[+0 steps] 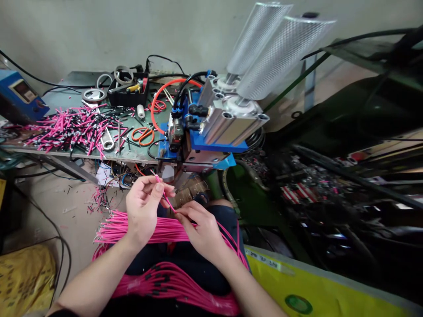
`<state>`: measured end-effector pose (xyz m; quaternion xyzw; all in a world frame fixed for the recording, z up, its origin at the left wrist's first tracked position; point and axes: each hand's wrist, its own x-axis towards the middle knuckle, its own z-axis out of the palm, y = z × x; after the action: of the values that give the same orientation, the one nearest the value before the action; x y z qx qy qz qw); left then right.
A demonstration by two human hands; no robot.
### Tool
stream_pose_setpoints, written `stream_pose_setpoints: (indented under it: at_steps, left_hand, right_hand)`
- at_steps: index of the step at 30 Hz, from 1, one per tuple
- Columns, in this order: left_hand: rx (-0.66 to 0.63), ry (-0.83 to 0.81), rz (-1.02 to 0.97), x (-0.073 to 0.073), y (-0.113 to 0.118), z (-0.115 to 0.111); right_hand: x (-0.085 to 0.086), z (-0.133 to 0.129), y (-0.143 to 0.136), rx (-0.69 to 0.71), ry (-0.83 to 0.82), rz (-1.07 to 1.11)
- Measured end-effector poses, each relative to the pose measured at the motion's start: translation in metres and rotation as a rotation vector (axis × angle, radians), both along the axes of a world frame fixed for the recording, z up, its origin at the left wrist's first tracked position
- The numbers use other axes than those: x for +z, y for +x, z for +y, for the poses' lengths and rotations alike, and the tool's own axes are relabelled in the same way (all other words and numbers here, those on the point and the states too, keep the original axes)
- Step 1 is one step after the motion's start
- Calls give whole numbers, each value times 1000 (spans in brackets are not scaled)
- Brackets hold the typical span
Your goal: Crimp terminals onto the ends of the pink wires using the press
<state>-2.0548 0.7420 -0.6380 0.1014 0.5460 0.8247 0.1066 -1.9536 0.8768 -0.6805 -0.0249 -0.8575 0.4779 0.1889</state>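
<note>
My left hand [144, 204] pinches a thin pink wire [169, 203] near its end between thumb and fingers; a pale, bare-looking tip pokes out above. Lower and to the right, my right hand [202, 228] grips the same wire with thumb and forefinger. Both hands are above my lap, in front of the bench. Beneath them a thick bundle of pink wires [148, 229] lies across my thighs, its silvery ends toward the left. Closer to my body rests another bundle of pink wires [194, 288] with black sections along it.
Ahead stands a pneumatic machine [228, 119] with mesh-wrapped cylinders. Pink and black wire offcuts [76, 127] cover the bench's left part, beside orange-handled scissors [142, 136] and a black tool box [128, 94]. A yellow sack [28, 277] lies at left; a yellow panel [297, 281] is at right.
</note>
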Motion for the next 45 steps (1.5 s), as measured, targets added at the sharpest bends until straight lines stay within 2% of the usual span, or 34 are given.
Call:
stream_pose_setpoints:
  at_steps: [2, 6, 10, 13, 19, 23, 25, 30, 35, 39, 42, 45]
  left_hand:
    - [-66, -10, -43, -1, 3, 1]
    - [-190, -71, -64, 2, 13, 5]
    - [-271, -162, 21, 4, 21, 9]
    - [-278, -238, 95, 3, 24, 10]
    - [-273, -422, 342, 5, 22, 7]
    - [-201, -552, 548, 8, 23, 6]
    - [-215, -573, 607, 8, 24, 6]
    - [-382, -620, 729, 10, 13, 3]
    - [-591, -639, 816, 20, -8, 0]
    - [-746, -588, 674, 21, -14, 0]
    - [-666, -506, 448, 15, -10, 5]
    - [-417, -463, 381, 8, -2, 11]
  right_hand:
    - [10, 6, 0, -27, -35, 13]
    - [42, 15, -6, -144, -153, 100]
    - [62, 15, -15, -89, -359, 127]
    - [67, 14, -18, -90, -426, 146]
    - [68, 18, -12, -92, -358, 123]
    - [70, 17, -8, -163, -272, 164]
    - [71, 18, -7, -173, -296, 151]
    - [77, 33, -5, 21, -478, 5]
    - [87, 43, -4, 167, -304, -95]
    - [88, 44, -7, 243, -280, -143]
    - [82, 41, -11, 107, -386, -97]
    - [72, 36, -16, -61, -475, -9]
